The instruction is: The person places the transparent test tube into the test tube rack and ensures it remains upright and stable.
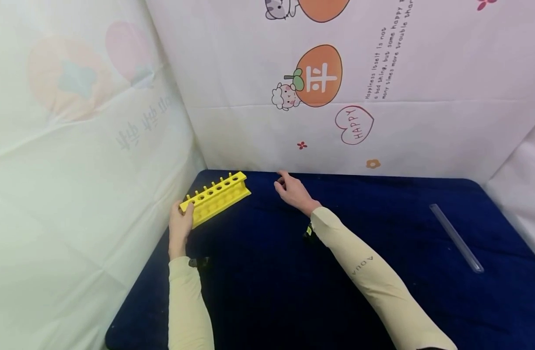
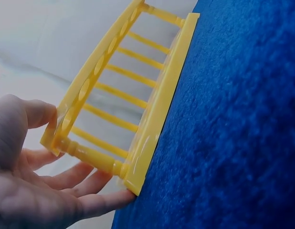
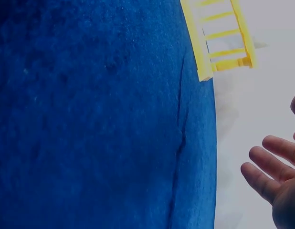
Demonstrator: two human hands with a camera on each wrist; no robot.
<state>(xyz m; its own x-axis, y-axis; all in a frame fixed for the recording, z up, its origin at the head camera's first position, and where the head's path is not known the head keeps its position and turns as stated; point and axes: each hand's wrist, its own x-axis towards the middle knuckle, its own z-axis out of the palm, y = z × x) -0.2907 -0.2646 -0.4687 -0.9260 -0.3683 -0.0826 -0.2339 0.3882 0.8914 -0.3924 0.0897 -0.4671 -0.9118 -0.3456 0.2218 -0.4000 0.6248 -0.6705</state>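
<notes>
A yellow test tube rack (image 1: 219, 197) stands at the back left of the dark blue table, with a row of round holes and a row of short pegs along its top. My left hand (image 1: 181, 226) grips its near end; in the left wrist view the thumb lies on the top plate and the fingers (image 2: 95, 183) reach round the end post and base. To the right of the rack, my right hand (image 1: 295, 193) is held apart from it, fingers loosely extended and holding nothing. The right wrist view shows those fingers (image 3: 267, 167) spread in the air.
A clear plastic tube (image 1: 457, 238) lies on the right side of the blue tabletop (image 1: 381, 214). White printed sheets (image 1: 250, 63) rise close behind the table and along its left side.
</notes>
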